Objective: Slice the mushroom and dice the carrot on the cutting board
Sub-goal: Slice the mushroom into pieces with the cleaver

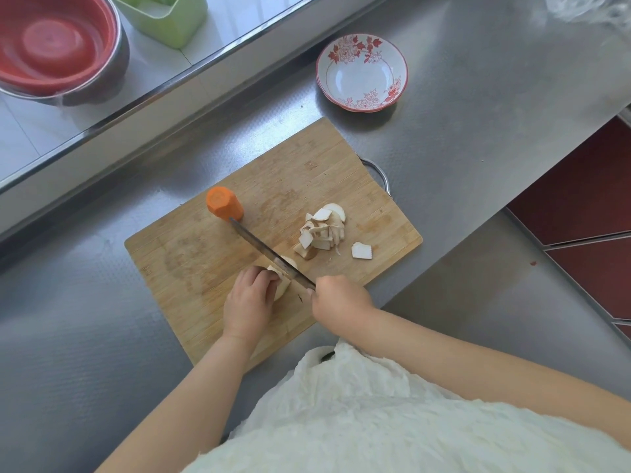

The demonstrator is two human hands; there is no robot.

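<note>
My left hand (248, 295) is nearest to me, its fingers (264, 275) curled on top of the mushroom (284, 279), which lies on the near part of the board (191, 254). My right hand (336, 295) is beside it, fingers wrapped tight around the handle of the knife (264, 249). The blade lies slanted over the mushroom, very close to my left fingertips. Here I see the first danger: if the mushroom rolls or my knuckles do not stay in front of the tips, the edge can reach a finger. The piece that remains is short, so there is not much place to hold it, and I think it can slip.

A little farther lies the pile of slices (321, 230), and one slice (362, 250) apart near the right edge; a wide push of the blade could send it off the board. The knife tip is just beside the carrot (224, 203), which stands on its cut end and is not yet diced. A knock from the tip could make it fall and roll onto the counter (478, 148).

Beyond the board stands a bowl (362, 73) with red flowers. I can read no writing or brand on anything.
</note>
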